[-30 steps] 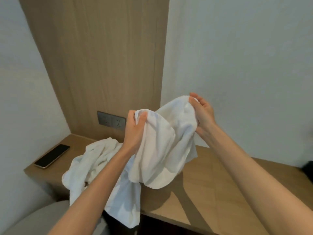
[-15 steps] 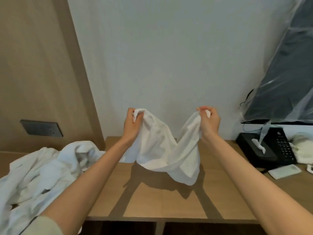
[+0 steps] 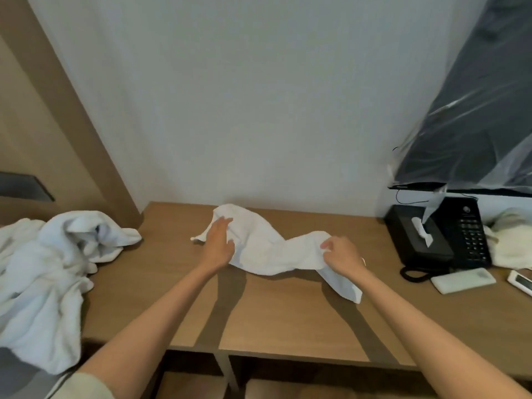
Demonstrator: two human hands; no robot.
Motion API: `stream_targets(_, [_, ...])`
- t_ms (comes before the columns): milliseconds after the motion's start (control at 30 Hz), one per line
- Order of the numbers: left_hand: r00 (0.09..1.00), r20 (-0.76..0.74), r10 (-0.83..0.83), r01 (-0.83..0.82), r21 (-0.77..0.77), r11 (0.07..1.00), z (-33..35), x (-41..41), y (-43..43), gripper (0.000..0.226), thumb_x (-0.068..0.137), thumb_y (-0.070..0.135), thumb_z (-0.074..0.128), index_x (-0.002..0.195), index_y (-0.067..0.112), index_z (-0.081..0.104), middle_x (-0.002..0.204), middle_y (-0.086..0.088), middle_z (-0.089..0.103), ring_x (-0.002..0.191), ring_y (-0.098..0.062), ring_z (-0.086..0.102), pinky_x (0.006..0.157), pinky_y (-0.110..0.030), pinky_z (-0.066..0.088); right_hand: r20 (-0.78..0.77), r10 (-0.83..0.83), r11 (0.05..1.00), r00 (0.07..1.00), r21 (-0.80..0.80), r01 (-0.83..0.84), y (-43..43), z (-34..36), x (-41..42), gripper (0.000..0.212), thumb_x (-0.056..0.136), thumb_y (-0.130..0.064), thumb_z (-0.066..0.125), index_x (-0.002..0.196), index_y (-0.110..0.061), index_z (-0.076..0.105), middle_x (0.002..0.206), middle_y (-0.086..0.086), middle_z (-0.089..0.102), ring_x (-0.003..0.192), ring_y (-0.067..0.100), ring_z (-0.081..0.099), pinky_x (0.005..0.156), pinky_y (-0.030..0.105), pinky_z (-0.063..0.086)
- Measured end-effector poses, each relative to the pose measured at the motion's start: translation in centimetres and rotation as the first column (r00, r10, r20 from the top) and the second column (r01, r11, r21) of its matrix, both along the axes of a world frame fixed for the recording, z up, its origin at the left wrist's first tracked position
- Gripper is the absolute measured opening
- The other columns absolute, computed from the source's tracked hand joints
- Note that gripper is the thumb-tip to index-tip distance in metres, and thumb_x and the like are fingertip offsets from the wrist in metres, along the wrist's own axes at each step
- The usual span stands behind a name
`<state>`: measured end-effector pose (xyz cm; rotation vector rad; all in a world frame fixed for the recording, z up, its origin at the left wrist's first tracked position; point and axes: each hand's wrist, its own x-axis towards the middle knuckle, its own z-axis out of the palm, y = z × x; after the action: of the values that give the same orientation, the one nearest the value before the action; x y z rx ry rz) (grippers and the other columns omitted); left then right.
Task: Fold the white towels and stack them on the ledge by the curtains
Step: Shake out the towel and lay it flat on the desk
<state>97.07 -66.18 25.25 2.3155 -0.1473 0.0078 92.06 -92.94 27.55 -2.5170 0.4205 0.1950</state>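
The white towel (image 3: 267,249) lies crumpled on the wooden surface (image 3: 288,321), strung out from near the back wall towards the front right. One corner trails off under the right forearm.

The left hand (image 3: 218,243) is on the towel's left end with no grip at all: the fingers are straight and the palm presses down on the cloth. The right hand (image 3: 342,254) is at the towel's right end, and there the grip is closed, with the fingertips curled in and pinching a fold of the fabric.

At the far left, a heap of white towels (image 3: 51,272) sprawls unfolded and spills over the front edge of the surface, well apart from the towel being handled.

On the right, a black tissue box (image 3: 417,234) with a tissue poking up sits right beside a black telephone (image 3: 469,231). A flat white remote (image 3: 463,279) lies in front of them, and a cream cloth (image 3: 509,240) is bunched just beyond the phone. Above them hangs a dark screen wrapped in clear plastic (image 3: 475,110). A grey socket plate (image 3: 23,187) sits in the wood panel on the left.
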Motion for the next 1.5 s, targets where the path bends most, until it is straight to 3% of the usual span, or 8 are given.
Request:
stream_targets(100, [0.969, -0.083, -0.232, 0.244, 0.186, 0.952, -2.7, -0.8, -1.5, 0.054, 0.091, -0.005, 0.044, 0.143, 0.009, 0.034, 0.151, -0.01, 0.03, 0.141, -0.026, 0.025, 0.114, -0.033, 0.02, -0.254, 0.131, 0.928, 0.958, -0.31, -0.209, 0.2, -1.9, -0.1, 0.056, 0.087, -0.016, 0.05, 0.138, -0.034, 0.037, 0.153, 0.005, 0.017, 0.135, 0.044, 0.015, 0.109, 0.049, 0.023])
stream_targets(233, [0.9, -0.253, -0.356, 0.433, 0.411, 0.802, -6.0, 0.1, -2.0, 0.065, 0.091, -0.003, 0.045, 0.149, 0.017, 0.023, 0.158, 0.0, 0.015, 0.146, -0.019, 0.011, 0.117, -0.032, 0.012, -0.22, 0.213, 0.791, 0.952, -0.534, -0.301, 1.7, -4.7, 0.4, 0.062, 0.092, -0.012, 0.047, 0.142, -0.041, 0.029, 0.158, 0.002, -0.003, 0.139, 0.05, -0.004, 0.111, 0.061, -0.005])
stream_targets(433, [0.859, -0.416, -0.297, 0.503, 0.581, 0.64, -9.0, 3.1, -2.4, 0.077, 0.09, -0.005, 0.041, 0.152, 0.025, 0.007, 0.159, 0.0, 0.009, 0.145, -0.02, 0.01, 0.118, -0.048, 0.008, -0.073, 0.262, 0.745, 0.962, -0.619, -0.249, 1.6, -6.4, 1.5, 0.029, 0.094, -0.01, 0.047, 0.119, -0.024, 0.051, 0.128, 0.003, 0.047, 0.119, 0.03, 0.035, 0.095, 0.036, 0.031])
stream_targets(700, [0.901, -0.297, -0.315, 0.422, 0.764, 0.488, -11.0, 5.1, -1.1, 0.081, 0.091, 0.002, 0.037, 0.149, 0.039, -0.005, 0.16, -0.001, 0.006, 0.137, -0.028, 0.029, 0.111, -0.065, 0.005, -0.182, 0.353, 0.726, 0.918, -0.565, -0.392, -0.5, -5.4, 1.6, 0.058, 0.084, -0.007, 0.058, 0.136, -0.022, 0.036, 0.133, 0.009, 0.035, 0.125, 0.032, 0.028, 0.098, 0.034, 0.031])
stream_targets(967, [0.911, -0.282, -0.301, 0.405, 0.747, 0.527, -10.2, 5.1, 2.3, 0.071, 0.096, 0.01, 0.037, 0.15, 0.037, 0.0, 0.157, 0.0, 0.018, 0.137, -0.024, 0.027, 0.111, -0.061, 0.013, 0.352, 0.181, 0.981, 0.918, -0.129, -0.144, 1.1, 0.5, 2.9, 0.031, 0.092, -0.004, 0.042, 0.112, -0.019, 0.061, 0.102, 0.003, 0.056, 0.104, 0.026, 0.044, 0.083, 0.034, 0.037])
stream_targets(1200, [0.968, -0.034, -0.25, 0.175, 0.805, 0.567, -4.0, 6.3, 3.4, 0.035, 0.092, 0.012, 0.042, 0.124, 0.021, 0.05, 0.118, 0.0, 0.06, 0.114, -0.022, 0.052, 0.105, -0.044, 0.025, 0.639, -0.231, 0.906, 0.733, 0.416, -0.078, 2.7, 7.3, 4.1, 0.019, 0.092, 0.0, 0.042, 0.098, -0.014, 0.054, 0.088, -0.009, 0.057, 0.08, -0.003, 0.054, 0.068, 0.012, 0.041])
stream_targets(1333, [0.985, 0.093, -0.149, 0.04, 0.706, 0.707, 1.9, 8.5, 5.9, 0.02, 0.09, 0.006, 0.043, 0.111, 0.007, 0.045, 0.094, -0.013, 0.063, 0.083, -0.033, 0.058, 0.07, -0.04, 0.043, 0.648, -0.278, 0.944, 0.709, 0.322, 0.075, 2.0, 8.6, 5.1, 0.017, 0.094, -0.008, 0.04, 0.106, -0.016, 0.05, 0.095, 0.0, 0.059, 0.091, 0.021, 0.057, 0.069, 0.033, 0.04])
stream_targets(1500, [0.933, 0.358, 0.048, -0.187, 0.365, 0.912, 10.8, 11.4, 7.7, 0.011, 0.095, 0.001, 0.033, 0.097, 0.003, 0.044, 0.092, -0.019, 0.055, 0.076, -0.032, 0.048, 0.063, -0.04, 0.034, 0.495, -0.326, 0.944, 0.805, 0.222, 0.245, 0.9, 10.7, 7.2, 0.024, 0.099, -0.019, 0.035, 0.117, -0.018, 0.05, 0.112, 0.009, 0.06, 0.097, 0.03, 0.054, 0.073, 0.033, 0.034])
